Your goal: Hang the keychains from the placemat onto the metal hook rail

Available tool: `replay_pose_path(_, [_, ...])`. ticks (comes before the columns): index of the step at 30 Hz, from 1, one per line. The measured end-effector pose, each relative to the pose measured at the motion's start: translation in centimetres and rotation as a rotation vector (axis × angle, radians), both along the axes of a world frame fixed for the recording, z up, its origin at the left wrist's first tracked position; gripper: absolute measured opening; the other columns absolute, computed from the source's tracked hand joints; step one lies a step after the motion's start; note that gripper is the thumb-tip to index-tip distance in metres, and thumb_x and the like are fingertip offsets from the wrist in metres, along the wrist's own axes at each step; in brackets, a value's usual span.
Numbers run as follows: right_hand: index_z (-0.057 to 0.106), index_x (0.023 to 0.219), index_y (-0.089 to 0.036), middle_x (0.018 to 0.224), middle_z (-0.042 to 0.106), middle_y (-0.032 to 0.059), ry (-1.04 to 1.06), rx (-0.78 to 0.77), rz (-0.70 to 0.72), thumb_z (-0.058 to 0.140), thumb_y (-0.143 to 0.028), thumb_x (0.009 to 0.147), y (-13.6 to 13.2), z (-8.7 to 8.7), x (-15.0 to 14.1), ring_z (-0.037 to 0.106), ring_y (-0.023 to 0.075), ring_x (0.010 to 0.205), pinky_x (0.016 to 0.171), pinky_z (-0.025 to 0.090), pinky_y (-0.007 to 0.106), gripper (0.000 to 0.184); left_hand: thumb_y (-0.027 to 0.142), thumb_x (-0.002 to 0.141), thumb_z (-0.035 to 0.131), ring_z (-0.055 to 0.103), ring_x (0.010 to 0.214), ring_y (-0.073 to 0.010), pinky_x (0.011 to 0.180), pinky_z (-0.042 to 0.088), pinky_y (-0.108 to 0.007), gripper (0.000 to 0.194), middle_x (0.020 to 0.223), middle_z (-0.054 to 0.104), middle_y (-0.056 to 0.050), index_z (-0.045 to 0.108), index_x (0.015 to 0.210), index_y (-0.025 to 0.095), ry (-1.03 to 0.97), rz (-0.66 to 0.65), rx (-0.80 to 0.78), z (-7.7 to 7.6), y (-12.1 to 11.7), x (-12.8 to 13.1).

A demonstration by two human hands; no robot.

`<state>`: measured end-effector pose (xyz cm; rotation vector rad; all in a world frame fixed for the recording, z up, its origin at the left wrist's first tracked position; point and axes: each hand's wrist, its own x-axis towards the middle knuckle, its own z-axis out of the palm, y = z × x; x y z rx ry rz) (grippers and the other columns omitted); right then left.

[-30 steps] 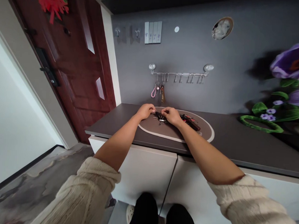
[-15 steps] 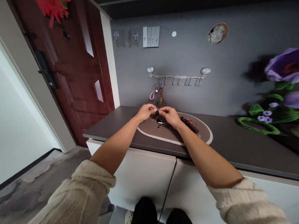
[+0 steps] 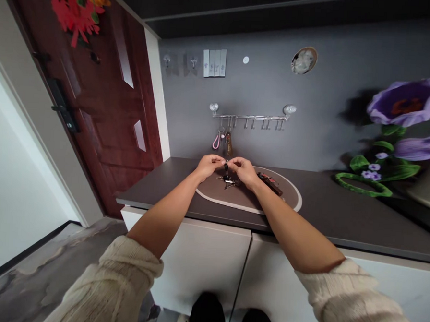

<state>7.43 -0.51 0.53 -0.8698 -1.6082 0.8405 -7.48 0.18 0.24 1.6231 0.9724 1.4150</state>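
Both hands meet over an oval brown mat [image 3: 234,198] with a pale rim. My left hand [image 3: 210,166] pinches a small key ring [image 3: 226,161] from the left. From the other side my right hand [image 3: 242,170] pinches the same ring, fingertips nearly touching. A dark fob and several keys [image 3: 229,182] are below the ring, low over the mat; whether some rest on it I cannot tell. Right of my right hand, a dark brown key case [image 3: 270,184] lies on the mat among red and black pieces, partly behind my wrist.
A clear hook rail [image 3: 251,117] on the grey wall carries a pink loop keychain [image 3: 216,141] and a brown keychain [image 3: 229,143]. Purple fabric flowers [image 3: 405,103] stand at the right of the dark counter [image 3: 322,205]. A red-brown door [image 3: 106,102] is at the left.
The view has tilted up slightly, so the scene sits a bit lower. Both hands keep their pinch on the ring; the keys beneath it have shifted slightly.
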Motion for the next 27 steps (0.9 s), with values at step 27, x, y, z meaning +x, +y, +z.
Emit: replay_pose_path(27, [0.048, 0.069, -0.017, 0.064, 0.051, -0.0026, 0.327, -0.089, -0.07, 0.053, -0.023, 0.071, 2.6, 5.2, -0.4, 0.051, 0.0088, 0.061, 0.061, 0.048, 0.025, 0.007, 0.025, 0.071, 0.049, 0.054, 0.061, -0.0111, 0.063, 0.04, -0.023, 0.017, 0.066, 0.062, -0.003, 0.061, 0.069, 0.013, 0.212, 0.283, 0.192, -0.9, 1.4, 0.6])
